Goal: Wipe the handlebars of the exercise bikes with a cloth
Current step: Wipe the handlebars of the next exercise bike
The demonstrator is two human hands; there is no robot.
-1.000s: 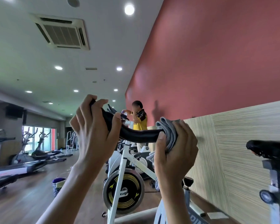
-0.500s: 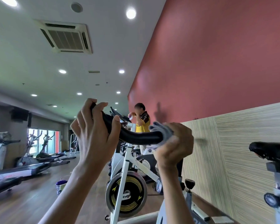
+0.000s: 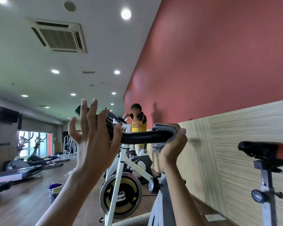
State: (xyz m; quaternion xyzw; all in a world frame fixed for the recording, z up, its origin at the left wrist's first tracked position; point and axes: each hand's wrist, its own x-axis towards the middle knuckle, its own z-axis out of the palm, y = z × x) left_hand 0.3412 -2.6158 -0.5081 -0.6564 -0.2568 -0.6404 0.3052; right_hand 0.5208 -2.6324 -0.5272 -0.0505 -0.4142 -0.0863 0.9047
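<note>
A black padded handlebar runs across the middle of the view, curving up to the left. My right hand grips a grey cloth wrapped around the bar's right end. My left hand is at the bar's left bend with its fingers spread apart and lifted; only the thumb still rests against the bar. The bar belongs to a white exercise bike with a black and yellow flywheel below.
A black and red saddle on its post stands at the right beside a wood-panelled wall. A person in a yellow shirt stands at another bike behind. Treadmills line the left; a small basket sits on the floor.
My left hand has opened from a full grip on the bar's left bend, fingers now spread. My right hand with the cloth has slid right, to the bar's end.
</note>
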